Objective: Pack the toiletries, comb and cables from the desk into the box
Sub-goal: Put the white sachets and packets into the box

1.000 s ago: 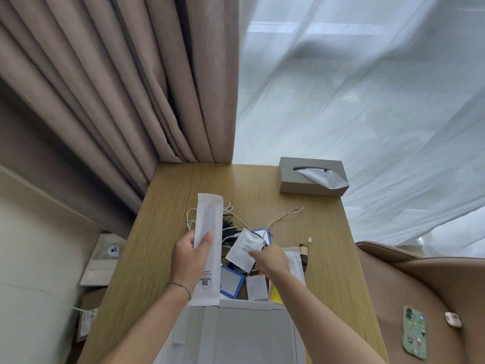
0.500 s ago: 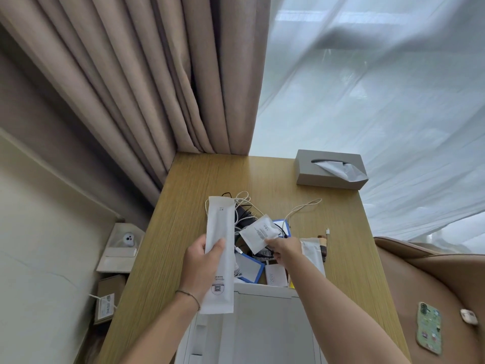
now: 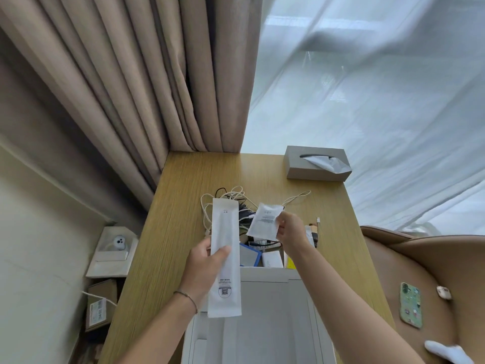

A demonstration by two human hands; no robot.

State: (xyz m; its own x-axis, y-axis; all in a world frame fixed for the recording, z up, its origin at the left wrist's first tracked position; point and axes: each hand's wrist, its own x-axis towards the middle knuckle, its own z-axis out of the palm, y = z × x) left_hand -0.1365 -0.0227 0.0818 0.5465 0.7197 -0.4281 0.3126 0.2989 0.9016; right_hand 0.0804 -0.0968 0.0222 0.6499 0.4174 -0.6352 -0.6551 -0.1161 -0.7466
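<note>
My left hand (image 3: 203, 267) grips a long white paper sleeve (image 3: 225, 229), held upright above the wooden desk (image 3: 181, 232). A small square white sachet (image 3: 265, 224) is pinched at its right edge by my right hand (image 3: 291, 233), lifted over the pile. Under both hands lies the heap: white and black cables (image 3: 223, 195), a blue-edged packet (image 3: 249, 254), a small white carton (image 3: 273, 259) and a brown-capped item (image 3: 314, 231). The open white box (image 3: 265, 311) stands at the desk's near edge, below my forearms.
A grey tissue box (image 3: 315, 166) sits at the desk's far right corner. Beige curtains hang behind, sheer white ones to the right. A tan chair (image 3: 420, 271) on the right carries a green phone (image 3: 410, 304) and an earbud case. Cardboard boxes stand on the floor at left.
My right hand has lifted the small sachet up off the pile. My left hand keeps the long sleeve. The view has shifted a little to the left.
</note>
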